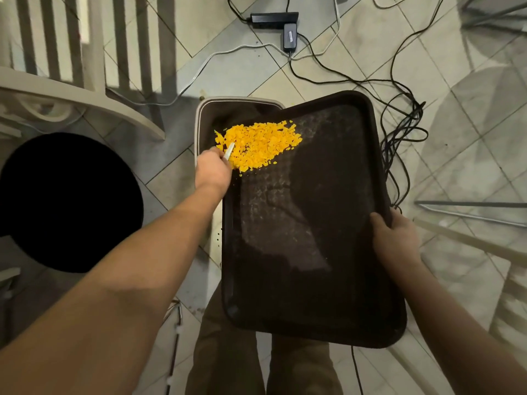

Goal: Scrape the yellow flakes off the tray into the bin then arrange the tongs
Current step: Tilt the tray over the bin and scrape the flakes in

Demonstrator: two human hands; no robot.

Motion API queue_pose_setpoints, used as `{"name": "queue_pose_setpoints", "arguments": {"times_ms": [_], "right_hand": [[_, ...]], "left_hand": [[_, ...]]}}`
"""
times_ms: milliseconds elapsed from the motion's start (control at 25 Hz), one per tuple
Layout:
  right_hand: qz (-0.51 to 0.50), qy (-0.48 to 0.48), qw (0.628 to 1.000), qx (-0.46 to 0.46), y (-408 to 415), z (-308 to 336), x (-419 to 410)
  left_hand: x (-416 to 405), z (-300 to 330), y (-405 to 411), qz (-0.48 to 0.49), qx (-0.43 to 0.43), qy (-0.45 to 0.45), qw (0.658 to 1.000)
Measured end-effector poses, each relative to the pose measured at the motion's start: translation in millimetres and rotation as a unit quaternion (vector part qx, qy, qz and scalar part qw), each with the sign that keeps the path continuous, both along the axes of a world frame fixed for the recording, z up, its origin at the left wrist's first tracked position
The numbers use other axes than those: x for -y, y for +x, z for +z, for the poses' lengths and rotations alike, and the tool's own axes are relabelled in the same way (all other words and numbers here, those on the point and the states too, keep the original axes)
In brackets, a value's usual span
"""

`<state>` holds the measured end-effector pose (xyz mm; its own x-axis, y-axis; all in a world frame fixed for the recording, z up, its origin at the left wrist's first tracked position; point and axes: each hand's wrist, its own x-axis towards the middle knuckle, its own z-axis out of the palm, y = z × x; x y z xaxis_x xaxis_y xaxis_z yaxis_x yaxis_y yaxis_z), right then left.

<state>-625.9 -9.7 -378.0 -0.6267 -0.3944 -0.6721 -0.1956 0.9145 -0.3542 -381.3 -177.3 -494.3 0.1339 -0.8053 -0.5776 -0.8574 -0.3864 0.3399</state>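
Note:
A dark brown tray (308, 229) is held tilted over a bin (205, 109) with a pale rim and dark inside. Yellow flakes (258, 145) lie heaped at the tray's far left corner, some at the edge above the bin's opening. My left hand (212, 169) grips a thin pale tool (229, 151), likely the tongs, whose tip sits in the flakes. My right hand (395, 238) grips the tray's right rim, thumb on top. Most of the tool is hidden by my fist.
A white plastic chair (85, 89) stands at the left. Black cables (399, 138) and a power adapter (289, 35) lie on the tiled floor beyond the bin. A black round patch (65, 201) covers the left. My legs are under the tray.

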Motion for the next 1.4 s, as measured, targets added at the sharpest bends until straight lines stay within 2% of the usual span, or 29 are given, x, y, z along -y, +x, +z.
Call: {"name": "queue_pose_setpoints", "arguments": {"times_ms": [160, 280, 360, 560, 800, 960, 1160, 1280, 1400], "right_hand": [[-0.003, -0.014, 1.000, 0.003, 1, 0, -2], [-0.013, -0.011, 1.000, 0.002, 1, -3, -4], [-0.020, -0.008, 1.000, 0.004, 1, -4, -4], [-0.029, -0.013, 0.999, 0.010, 2, -4, -6], [-0.041, -0.010, 0.999, 0.016, 1, -5, -4], [-0.037, -0.009, 0.999, 0.024, 0, -5, -4], [-0.031, -0.010, 0.999, 0.015, -1, -6, -4], [-0.024, -0.011, 1.000, 0.011, -2, -5, -2], [-0.021, -0.009, 1.000, 0.006, -2, -5, -1]], "left_hand": [[-5, 12, -15, -0.038, -0.078, -0.069, 0.994], [-9, 13, -35, -0.072, -0.125, -0.082, 0.986], [-6, 10, -41, -0.052, -0.111, -0.067, 0.990], [-1, 3, -18, 0.007, 0.003, -0.003, 1.000], [-13, 25, -53, -0.037, -0.118, -0.101, 0.987], [4, 15, -57, 0.032, -0.080, -0.073, 0.994], [8, -3, -27, 0.043, -0.011, -0.005, 0.999], [-4, 1, -18, 0.046, -0.012, -0.032, 0.998], [-20, 7, -21, 0.004, -0.047, -0.067, 0.997]]}}
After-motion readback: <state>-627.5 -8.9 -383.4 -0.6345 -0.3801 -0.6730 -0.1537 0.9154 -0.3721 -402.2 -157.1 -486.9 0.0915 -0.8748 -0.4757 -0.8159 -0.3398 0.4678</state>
